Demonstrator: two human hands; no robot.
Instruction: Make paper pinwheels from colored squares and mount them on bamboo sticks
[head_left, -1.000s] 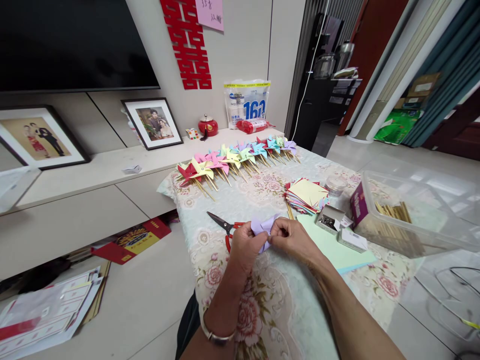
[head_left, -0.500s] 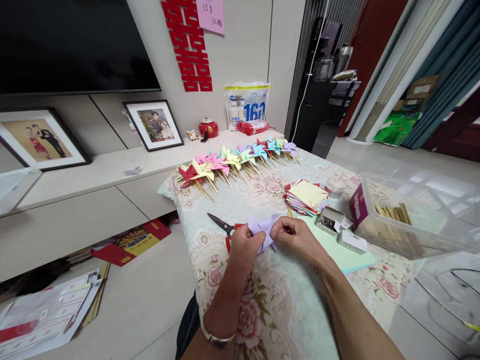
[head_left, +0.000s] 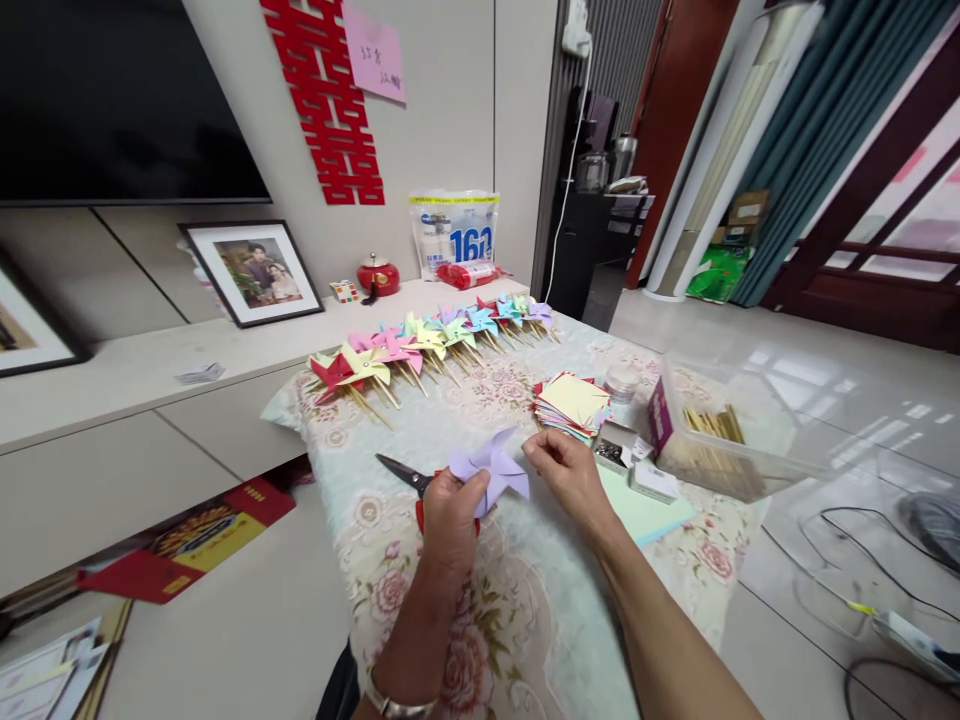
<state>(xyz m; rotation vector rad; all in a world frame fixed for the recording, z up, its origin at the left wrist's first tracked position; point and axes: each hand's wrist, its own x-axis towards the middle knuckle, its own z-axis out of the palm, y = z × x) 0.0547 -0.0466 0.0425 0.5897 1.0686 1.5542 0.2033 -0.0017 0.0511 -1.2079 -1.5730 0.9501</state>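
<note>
A lilac paper pinwheel (head_left: 504,470), its blades folded in to the centre, is pinched between the thumb and fingers of my left hand (head_left: 451,510). My right hand (head_left: 562,465) is just right of the pinwheel, apart from it, with thumb and fingertips pressed together; whatever they hold, if anything, is too small to make out. Partly under my left hand lie scissors (head_left: 405,472) with red handles and dark blades. Close to my right hand are a small open box of metal pins (head_left: 613,450) and a stack of coloured paper squares (head_left: 574,402).
Finished pinwheels on sticks (head_left: 427,345) line the table's far edge. A clear plastic bin (head_left: 750,480) of wooden sticks stands at the right. Pale green paper sheets (head_left: 645,515) lie beside a small white box (head_left: 654,482). A flowered cloth (head_left: 540,600) covers the table.
My right hand has come off the lilac pinwheel and moved a little to the right. The pinwheel now faces up more openly in my left hand. The view has turned right.
</note>
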